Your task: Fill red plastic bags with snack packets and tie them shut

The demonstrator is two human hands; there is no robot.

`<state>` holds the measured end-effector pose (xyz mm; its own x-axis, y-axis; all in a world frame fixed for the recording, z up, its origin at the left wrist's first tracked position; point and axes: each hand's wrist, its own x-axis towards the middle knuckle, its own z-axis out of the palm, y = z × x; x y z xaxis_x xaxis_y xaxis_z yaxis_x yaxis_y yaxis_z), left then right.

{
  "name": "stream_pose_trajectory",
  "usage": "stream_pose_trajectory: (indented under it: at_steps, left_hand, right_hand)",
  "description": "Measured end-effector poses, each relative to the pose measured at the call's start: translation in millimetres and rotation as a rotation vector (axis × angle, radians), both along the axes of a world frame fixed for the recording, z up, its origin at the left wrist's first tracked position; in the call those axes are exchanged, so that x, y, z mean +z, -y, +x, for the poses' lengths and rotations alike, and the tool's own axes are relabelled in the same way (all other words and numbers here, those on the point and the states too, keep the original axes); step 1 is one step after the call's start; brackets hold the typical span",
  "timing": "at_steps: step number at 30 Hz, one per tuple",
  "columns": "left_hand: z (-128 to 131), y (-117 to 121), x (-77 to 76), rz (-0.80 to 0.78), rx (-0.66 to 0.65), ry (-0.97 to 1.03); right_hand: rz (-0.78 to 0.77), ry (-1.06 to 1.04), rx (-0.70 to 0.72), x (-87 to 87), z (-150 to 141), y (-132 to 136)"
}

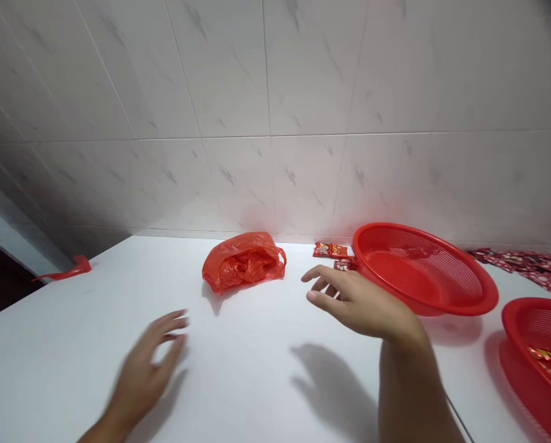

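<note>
A crumpled red plastic bag (pixel 244 261) lies on the white tabletop, its mouth facing me. My left hand (pixel 144 363), slightly blurred, hovers over the table in front of the bag and to its left, fingers apart and holding nothing. To the right of the bag, my right hand (pixel 349 298) is raised above the table with its fingers loosely curved and apart, also holding nothing. Small red printed packets (pixel 329 250) lie beyond my right hand, close to the wall. A red perforated basket (pixel 423 264) stands just right of them.
A second red basket (pixel 534 369) at the right edge holds a few small wrapped items. Behind it lies a dark red patterned cloth or wrapping (pixel 529 264). A red plastic scrap (pixel 75 268) sits at the table's left edge. A tiled wall (pixel 238 178) borders the back.
</note>
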<state>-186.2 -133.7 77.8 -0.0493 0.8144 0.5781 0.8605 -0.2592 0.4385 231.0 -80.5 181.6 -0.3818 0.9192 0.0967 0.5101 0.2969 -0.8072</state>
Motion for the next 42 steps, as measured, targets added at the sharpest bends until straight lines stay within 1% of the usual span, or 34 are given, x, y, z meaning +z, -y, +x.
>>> stream_pose_trajectory:
  at_steps: [1,2,3,4,5,6,7,9,10,12,15,17,19,20,22,23,24,25,26,27,28,30,32,34,36,37,38,40,42]
  left_hand:
    - [21,-18,-4.4,-0.093,-0.120,-0.016]
    - [44,-40,-8.7,-0.148,-0.210,-0.035]
    - [68,-64,-12.5,-0.176,-0.253,-0.057]
    - [89,-89,-15.2,-0.198,-0.224,-0.089]
    - [107,-113,-16.7,-0.233,-0.124,-0.136]
    - [121,-135,-17.2,-0.274,0.015,-0.179]
    - [131,-154,-16.7,-0.290,0.072,-0.184]
    - [137,-182,-14.4,-0.313,0.141,-0.190]
    - [136,-190,-13.0,-0.316,0.149,-0.187]
    - [129,-198,-9.9,-0.298,0.164,-0.181]
    - [119,-194,0.0,-0.181,0.193,-0.140]
    - [115,-189,12.4,-0.070,0.211,-0.095]
    - [113,-181,28.0,0.036,0.227,-0.053]
    - [113,-176,35.7,0.109,0.224,-0.029]
    - [114,-162,47.4,0.302,0.191,0.016]
    - [116,-152,49.8,0.412,0.155,0.031]
    - [119,-142,49.0,0.508,0.103,0.037]
    - [123,-131,44.7,0.573,0.038,0.028]
    - [129,-119,36.8,0.595,-0.036,0.004]
    - [135,-109,25.6,0.572,-0.127,-0.028]
    - [141,-100,11.7,0.519,-0.223,-0.065]
    - [154,-86,-19.5,0.338,-0.397,-0.144]
    - [164,-81,-47.1,0.110,-0.429,-0.175]
    - [169,-82,-64.3,-0.024,-0.415,-0.184]
    - [168,-85,-70.7,-0.074,-0.395,-0.159]
    - [167,-87,-71.0,-0.086,-0.383,-0.130]
    - [165,-88,-70.2,-0.101,-0.365,-0.097]
    - [160,-90,-67.0,-0.122,-0.314,-0.036]
    - [155,-92,-63.7,-0.141,-0.276,-0.025]
  right_hand:
    - [-0.063,0.030,0.024,-9.7,-6,-12]
    - [-0.132,0.062,0.047,-22.2,-11,-27]
    - [-0.213,0.088,0.058,-37.0,-17,-42]
    - [-0.301,0.129,0.032,-53.5,-22,-56]
    - [-0.385,0.184,-0.032,-70.7,-25,-70]
    - [-0.425,0.211,-0.063,-87.6,-28,-82]
    - [-0.452,0.216,-0.082,-103.3,-29,-92]
    - [-0.460,0.168,-0.125,-129.1,-27,-105]
    - [-0.455,0.126,-0.148,-138.8,-26,-108]
    - [-0.436,0.034,-0.202,-152.7,-22,-113]
    - [-0.383,-0.069,-0.282,-164.8,-21,-118]
    - [-0.320,-0.103,-0.335,-169.7,-23,-120]
    - [-0.241,-0.123,-0.377,-172.8,-26,-121]
    - [-0.201,-0.133,-0.392,-173.8,-28,-121]
    - [-0.131,-0.157,-0.404,-175.2,-31,-120]
    - [-0.105,-0.172,-0.404,-175.8,-32,-119]
    - [-0.086,-0.190,-0.400,-176.4,-33,-118]
    - [-0.074,-0.211,-0.395,-177.1,-33,-117]
    - [-0.067,-0.236,-0.388,-177.8,-34,-117]
    - [-0.063,-0.264,-0.380,-178.4,-34,-116]
    - [-0.059,-0.295,-0.369,-178.9,-35,-115]
    - [-0.052,-0.357,-0.337,-179.1,-34,-114]
    - [-0.059,-0.408,-0.291,-178.2,-33,-112]
    - [-0.124,-0.475,-0.180,-176.7,-30,-110]
    - [-0.204,-0.531,-0.022,-175.7,-29,-109]
    - [-0.230,-0.553,0.040,-175.8,-28,-109]
    - [-0.239,-0.572,0.069,-176.5,-28,-109]
    - [-0.230,-0.605,0.038,-179.6,-28,-112]
    - [-0.226,-0.656,-0.039,-184.6,-28,-115]
